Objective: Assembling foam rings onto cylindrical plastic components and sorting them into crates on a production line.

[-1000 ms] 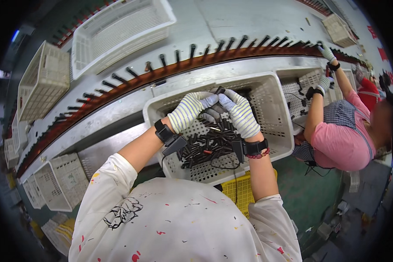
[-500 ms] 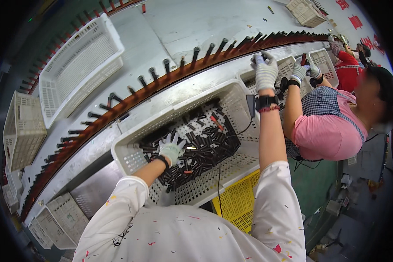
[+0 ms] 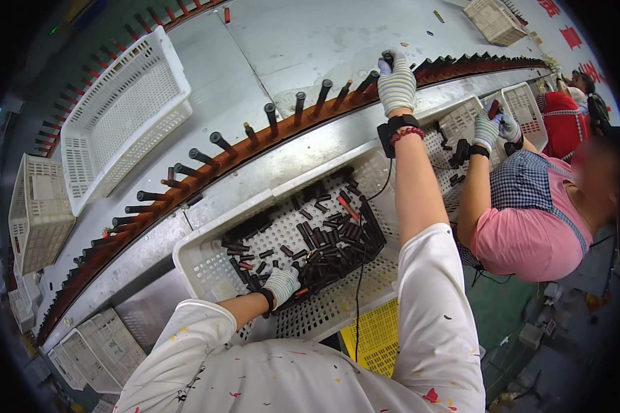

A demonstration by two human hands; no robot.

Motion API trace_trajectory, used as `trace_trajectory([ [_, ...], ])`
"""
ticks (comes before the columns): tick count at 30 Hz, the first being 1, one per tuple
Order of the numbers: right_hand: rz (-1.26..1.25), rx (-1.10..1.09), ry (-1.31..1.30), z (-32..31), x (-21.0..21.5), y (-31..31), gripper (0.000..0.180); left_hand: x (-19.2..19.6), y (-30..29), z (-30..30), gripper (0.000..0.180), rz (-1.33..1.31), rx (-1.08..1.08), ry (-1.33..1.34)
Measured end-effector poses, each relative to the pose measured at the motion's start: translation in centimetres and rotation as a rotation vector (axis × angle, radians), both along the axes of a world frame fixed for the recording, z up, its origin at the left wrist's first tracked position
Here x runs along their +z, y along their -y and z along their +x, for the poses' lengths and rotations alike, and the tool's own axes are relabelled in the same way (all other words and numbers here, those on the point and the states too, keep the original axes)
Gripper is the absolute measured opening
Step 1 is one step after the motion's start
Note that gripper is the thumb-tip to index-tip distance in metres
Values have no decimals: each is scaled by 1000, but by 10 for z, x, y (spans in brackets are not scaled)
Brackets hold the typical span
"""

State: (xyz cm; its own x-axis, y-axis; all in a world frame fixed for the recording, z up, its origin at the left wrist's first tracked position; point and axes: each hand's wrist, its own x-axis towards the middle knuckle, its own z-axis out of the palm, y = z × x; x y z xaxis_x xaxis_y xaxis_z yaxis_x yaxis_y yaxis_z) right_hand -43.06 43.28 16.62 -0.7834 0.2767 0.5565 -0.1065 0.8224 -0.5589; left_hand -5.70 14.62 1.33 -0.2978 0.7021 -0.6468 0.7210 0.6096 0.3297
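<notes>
My right hand (image 3: 397, 84), in a striped glove, reaches over the brown rail (image 3: 303, 125). Its fingers close round a short black tube (image 3: 387, 59); I cannot tell whether that tube touches the rail. My left hand (image 3: 281, 285), gloved the same way, is down inside the white perforated crate (image 3: 220, 224). The left fingers are curled in among many loose black tubes (image 3: 334, 241), so what lies under them is hidden. A few reddish tubes (image 3: 348, 206) are mixed in. Upright black tubes (image 3: 325, 96) stand in a row along the curved rail.
A large white crate (image 3: 127, 117) sits beyond the rail at the left, beside another crate (image 3: 41, 213). A yellow crate (image 3: 372, 337) is below mine. At the right a co-worker in pink (image 3: 523, 241) holds a dark red tube (image 3: 493, 109). A black cable (image 3: 358, 296) hangs across my crate.
My right hand has moved left and away from me, to the rail. My left hand, spread over the tubes before, has curled and come nearer me. Tubes along the rail have shifted.
</notes>
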Motion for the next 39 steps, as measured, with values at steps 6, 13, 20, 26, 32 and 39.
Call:
trace_trajectory([
  [6,-205,55,106,17,-23,7,26,-11,-3,24,21,25,371,74],
  [13,-328,81,258,85,1,69,38,-58,20,33,37,-172,-191,384],
  [20,-612,397,348,189,11,95,28,19,-10,-16,61,-149,198,792],
  [26,-514,441,594,274,35,93,27,127,-21,-86,48,618,897,912],
  [32,-622,638,613,301,15,120,29,133,10,-113,35,984,991,493],
  [39,-557,438,556,300,19,138,30,105,10,-113,16,1041,1006,167],
])
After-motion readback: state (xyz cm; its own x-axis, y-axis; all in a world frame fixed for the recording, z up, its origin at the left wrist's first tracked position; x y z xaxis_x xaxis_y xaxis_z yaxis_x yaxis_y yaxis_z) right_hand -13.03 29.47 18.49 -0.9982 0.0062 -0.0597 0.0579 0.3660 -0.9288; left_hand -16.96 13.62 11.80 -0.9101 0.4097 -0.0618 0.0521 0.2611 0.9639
